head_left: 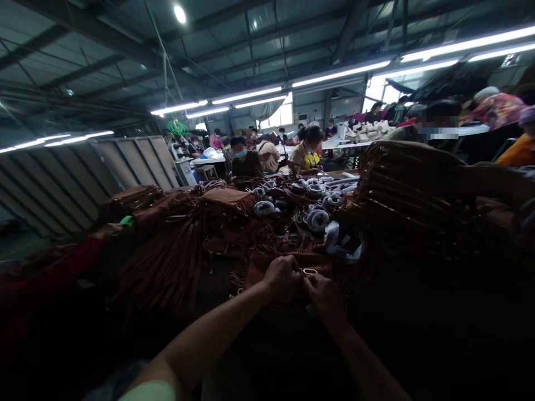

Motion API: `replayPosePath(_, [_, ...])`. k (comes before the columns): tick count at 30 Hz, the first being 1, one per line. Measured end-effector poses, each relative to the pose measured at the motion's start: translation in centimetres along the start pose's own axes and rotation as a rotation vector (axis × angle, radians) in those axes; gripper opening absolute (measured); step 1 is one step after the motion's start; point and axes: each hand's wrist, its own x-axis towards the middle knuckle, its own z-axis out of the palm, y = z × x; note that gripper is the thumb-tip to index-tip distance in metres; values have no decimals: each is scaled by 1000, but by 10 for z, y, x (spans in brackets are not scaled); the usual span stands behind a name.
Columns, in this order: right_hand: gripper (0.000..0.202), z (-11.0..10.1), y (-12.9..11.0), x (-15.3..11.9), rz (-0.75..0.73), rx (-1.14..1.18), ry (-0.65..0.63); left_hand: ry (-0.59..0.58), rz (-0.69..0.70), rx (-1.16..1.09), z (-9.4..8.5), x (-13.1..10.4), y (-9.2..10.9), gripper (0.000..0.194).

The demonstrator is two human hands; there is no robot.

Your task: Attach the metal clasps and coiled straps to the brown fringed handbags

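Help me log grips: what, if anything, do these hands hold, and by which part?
The left hand and right hand meet beside a shiny ring over a brown piece; what, if anything, they hold, and where, is too dark to tell.

Strip lights (343,73) hang below dark roof beams (96,34); windows (284,114) glow behind.

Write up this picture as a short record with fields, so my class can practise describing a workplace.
Place: large hall with strip lights
Left hand: fingers bent, over a brown bag
Right hand: fingertips close to the left's, beside a metal ring
Held: too dark to tell
Ahead: wrapped coils among brown goods
Right side: tall brown stack
Left side: long fringe; another person's red sleeve, with something green near that hand
Background: several people, some seated
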Motion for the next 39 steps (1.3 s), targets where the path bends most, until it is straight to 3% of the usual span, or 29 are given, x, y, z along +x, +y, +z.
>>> replayPosePath(11, [36, 8, 8, 10, 49, 186, 12, 106, 75, -48, 2, -13, 13, 16])
replayPosePath(15, [39, 8, 10, 8, 40, 186, 51, 34, 82, -171, 2, -10, 9, 20])
replayPosePath(19, [42, 7, 9, 6, 0, 141, 56, -137, -101, -393, 10, 5, -1, 33])
replayPosePath(23, [37, 5, 10, 8, -27, 96, 9, -252, -219, -599, 10, 20, -1, 27])
replayPosePath(25, [34, 2, 12, 9, -20, 115, -46, -269, -231, -575, 5, 22, 4, 24])
replayPosePath(29, [32, -11, 17, 8, -126, 229, -168, -116, -175, -230, -1, 13, 20, 27])
replayPosePath(33, [34, -23, 24, 10, -158, 246, -123, 129, 57, 94, 8, -1, 34, 24])
replayPosePath(35, [36, -24, 26, 14, -136, 275, -59, 148, 92, 125, 15, -3, 37, 23])
replayPosePath(39, [47, -18, 24, 27, 43, 553, -13, 65, -32, -78, 19, 0, 31, 23])
